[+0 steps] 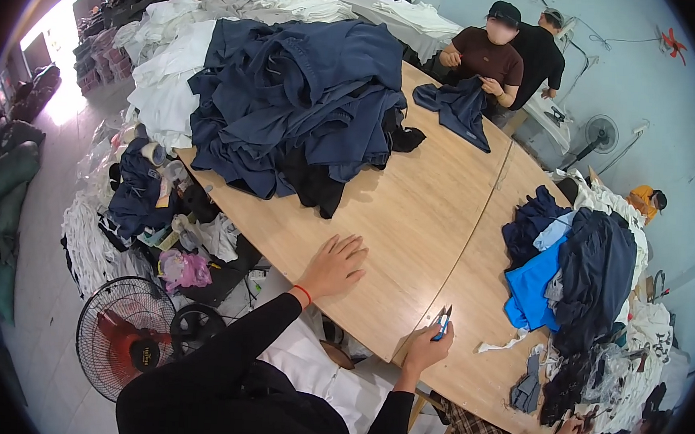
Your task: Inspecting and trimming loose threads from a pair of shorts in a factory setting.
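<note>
My left hand (336, 267) lies flat on the wooden table (420, 214) near its front edge, fingers stretched out and holding nothing. A red cord circles that wrist. In my right hand (425, 350) is a small pair of thread snips (441, 324) with blue handles, its dark pointed tips aimed away from me, close to the seam between the table's two boards. Beyond my left hand rises a large heap of dark blue garments (308, 93), with a black cloth (314, 181) hanging out at its near side.
Across the table a person (487, 57) handles a dark blue garment (460, 108). To the right lie a bright blue cloth (534, 286), dark clothes (598, 267) and a grey folded piece (526, 387). Another person's hands (570, 433) are at lower right. A floor fan (126, 334) stands left.
</note>
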`<action>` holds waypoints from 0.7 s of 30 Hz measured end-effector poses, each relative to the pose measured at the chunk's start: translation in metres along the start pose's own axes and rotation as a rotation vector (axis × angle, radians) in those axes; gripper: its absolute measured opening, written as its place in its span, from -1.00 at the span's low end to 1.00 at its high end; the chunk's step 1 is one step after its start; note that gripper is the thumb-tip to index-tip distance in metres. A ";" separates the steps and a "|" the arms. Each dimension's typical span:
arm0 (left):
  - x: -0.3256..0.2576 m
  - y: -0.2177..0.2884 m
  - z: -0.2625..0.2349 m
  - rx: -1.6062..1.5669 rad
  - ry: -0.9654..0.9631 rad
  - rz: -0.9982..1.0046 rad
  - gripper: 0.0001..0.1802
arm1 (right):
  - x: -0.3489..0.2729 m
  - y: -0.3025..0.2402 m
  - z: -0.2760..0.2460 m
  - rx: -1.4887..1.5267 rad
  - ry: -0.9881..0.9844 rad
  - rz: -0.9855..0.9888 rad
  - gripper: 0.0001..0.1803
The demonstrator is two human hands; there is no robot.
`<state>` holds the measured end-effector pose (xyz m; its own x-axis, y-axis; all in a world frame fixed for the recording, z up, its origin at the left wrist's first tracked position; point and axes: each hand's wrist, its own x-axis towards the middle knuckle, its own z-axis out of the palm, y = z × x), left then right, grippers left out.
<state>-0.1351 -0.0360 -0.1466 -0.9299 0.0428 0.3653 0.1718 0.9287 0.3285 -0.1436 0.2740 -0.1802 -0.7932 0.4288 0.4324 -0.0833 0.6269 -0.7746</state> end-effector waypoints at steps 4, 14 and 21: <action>-0.005 -0.005 -0.003 0.014 0.006 -0.008 -0.42 | -0.006 -0.010 -0.011 -0.077 -0.265 0.060 -0.60; 0.004 0.004 0.010 -0.034 -0.003 0.030 -0.42 | 0.002 -0.019 -0.019 0.021 -0.198 0.202 -0.57; 0.004 -0.001 0.012 -0.013 -0.018 0.000 -0.39 | 0.002 -0.014 -0.010 -0.071 -0.218 -0.171 -0.69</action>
<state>-0.1432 -0.0325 -0.1559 -0.9356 0.0498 0.3496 0.1761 0.9239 0.3397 -0.1377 0.2724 -0.1638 -0.8830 0.1677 0.4385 -0.1907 0.7254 -0.6614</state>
